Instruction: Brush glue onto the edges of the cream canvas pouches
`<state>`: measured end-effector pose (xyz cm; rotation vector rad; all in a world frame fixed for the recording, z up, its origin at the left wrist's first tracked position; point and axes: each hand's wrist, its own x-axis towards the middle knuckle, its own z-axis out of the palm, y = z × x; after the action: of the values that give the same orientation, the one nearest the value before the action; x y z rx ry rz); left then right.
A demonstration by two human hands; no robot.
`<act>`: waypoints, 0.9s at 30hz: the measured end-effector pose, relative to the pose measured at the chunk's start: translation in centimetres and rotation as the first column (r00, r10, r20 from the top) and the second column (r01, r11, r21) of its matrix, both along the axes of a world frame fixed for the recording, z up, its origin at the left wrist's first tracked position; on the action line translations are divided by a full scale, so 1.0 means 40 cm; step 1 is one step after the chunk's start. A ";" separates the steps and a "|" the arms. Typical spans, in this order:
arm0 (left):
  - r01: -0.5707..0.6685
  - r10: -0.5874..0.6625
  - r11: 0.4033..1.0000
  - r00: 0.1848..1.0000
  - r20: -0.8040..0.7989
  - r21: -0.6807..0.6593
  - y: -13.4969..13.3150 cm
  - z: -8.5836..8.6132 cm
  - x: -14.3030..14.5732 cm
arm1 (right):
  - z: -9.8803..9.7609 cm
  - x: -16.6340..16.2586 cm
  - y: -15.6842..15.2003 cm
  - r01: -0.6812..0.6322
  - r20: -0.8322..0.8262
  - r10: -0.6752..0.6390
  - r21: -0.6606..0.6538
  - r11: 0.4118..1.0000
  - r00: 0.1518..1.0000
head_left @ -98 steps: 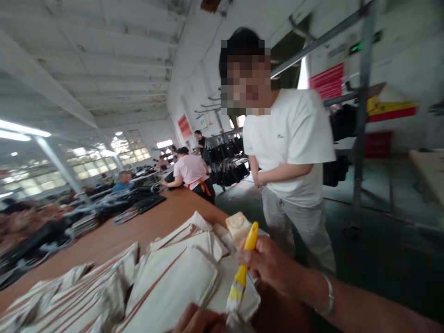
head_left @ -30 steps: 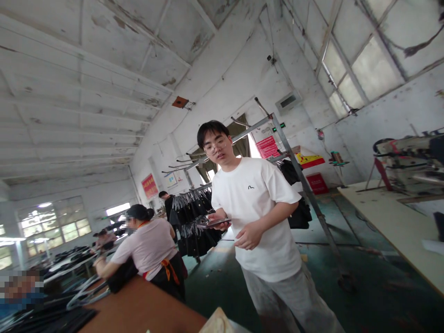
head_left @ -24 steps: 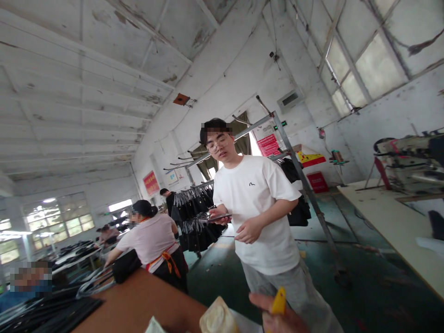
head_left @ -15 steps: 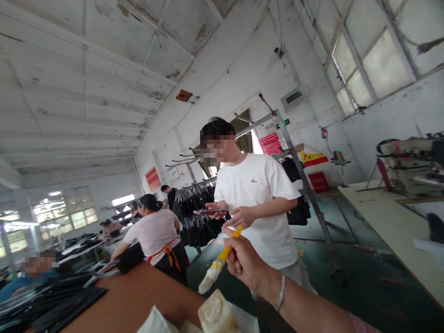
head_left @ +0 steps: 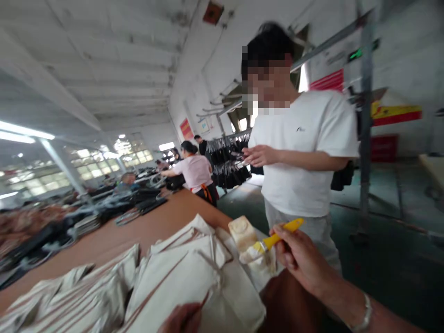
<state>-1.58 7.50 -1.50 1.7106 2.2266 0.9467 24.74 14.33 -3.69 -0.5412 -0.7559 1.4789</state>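
The brush, gripped in the right hand, has come down over the cream container at the table's right edge, floor beyond; the left hand's hold is unclear.

The brown table bears cream cloth pieces up close and dark goods farther back.

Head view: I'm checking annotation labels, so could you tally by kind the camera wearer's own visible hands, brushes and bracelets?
Own hands: 2 (left hand, cut off by the lower edge; right hand)
Brushes: 1 (yellow-handled brush, in the right hand)
Bracelets: 1 (pale bracelet, on the right wrist)
Total: 4
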 end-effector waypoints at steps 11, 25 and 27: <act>0.193 -0.123 0.971 0.906 0.404 -0.138 -0.074 -0.070 -0.033 | -0.031 -0.089 -0.041 -0.085 0.237 0.053 0.127 0.988 0.970; 0.221 -0.180 0.974 0.892 0.415 -0.053 -0.085 -0.110 -0.026 | -0.013 -0.144 -0.037 -0.004 0.556 -0.285 0.461 0.888 0.781; 0.224 -0.183 0.973 0.893 0.410 -0.054 -0.086 -0.110 -0.024 | -0.005 -0.142 -0.049 -0.008 0.545 -0.271 0.455 0.890 0.793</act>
<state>-2.55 4.04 -5.92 1.5031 1.7623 1.0092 19.06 12.38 -3.90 -0.7049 -1.4787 0.9395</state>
